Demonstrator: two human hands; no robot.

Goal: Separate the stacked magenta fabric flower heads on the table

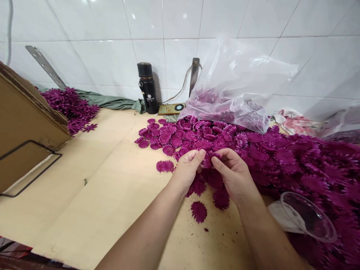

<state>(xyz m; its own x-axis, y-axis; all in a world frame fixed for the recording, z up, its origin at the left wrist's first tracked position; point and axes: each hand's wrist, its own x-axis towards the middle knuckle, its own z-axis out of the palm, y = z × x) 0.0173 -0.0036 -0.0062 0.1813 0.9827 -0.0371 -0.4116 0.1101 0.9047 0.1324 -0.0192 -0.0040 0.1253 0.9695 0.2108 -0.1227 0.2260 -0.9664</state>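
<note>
My left hand [188, 167] and my right hand [234, 173] meet over the wooden table [98, 195], both pinching the same purple fabric flower piece [208, 159] between thumbs and fingers. Just beyond and to the right of them spreads a large heap of purple flower pieces [295, 161]. Single loose flowers lie near my wrists, one [199, 211] below them and one [165, 165] to the left.
A clear plastic bag [239, 90] of flowers leans on the tiled wall. A black flask [147, 88] and a phone [171, 108] stand at the back. A cardboard box [25, 123] sits at left beside a smaller flower pile [70, 107]. A clear plastic cup [308, 215] lies at right.
</note>
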